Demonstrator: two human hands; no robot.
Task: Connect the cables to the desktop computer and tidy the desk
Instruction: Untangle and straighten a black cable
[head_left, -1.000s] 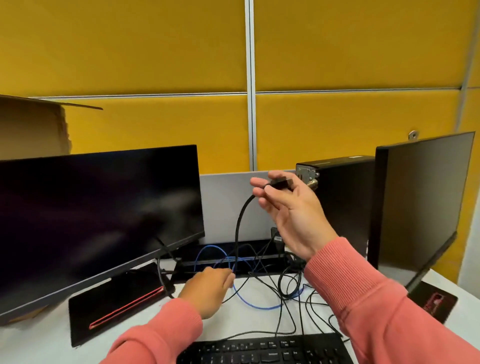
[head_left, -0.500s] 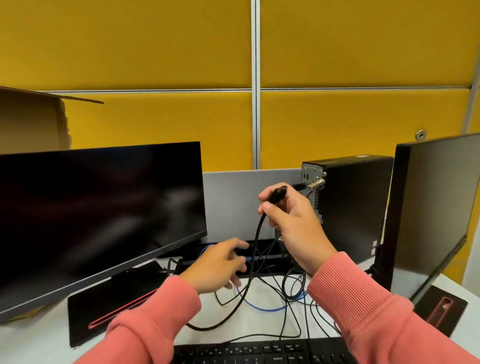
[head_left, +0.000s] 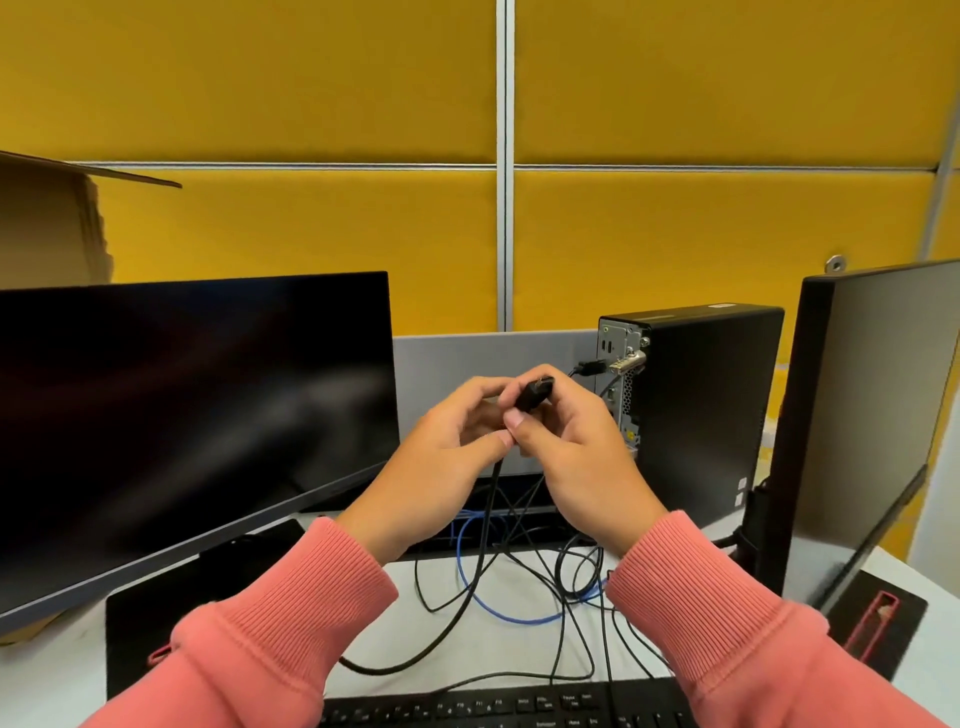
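The job looks only partly done. The big left monitor and the right monitor are both dark, and the black desktop computer stands between them at the back of the white desk. One small plug already sits in the back of the computer, so at least one cable is in. A lot is left, I think: a messy pile of black cables and a blue cable lies loose on the desk behind the keyboard, so the tidying has not begun. The thick black cable hangs down from the hands, and its plug end is up in the air, near the back of the computer but not in it yet. The right hand pinches the plug end with its thumb and fingers. The left hand has its fingers curled round the cable just under the plug. Half a second ago the left hand was low by the desk and held nothing; now it has come up to meet the right hand, and the plug end has turned a bit.
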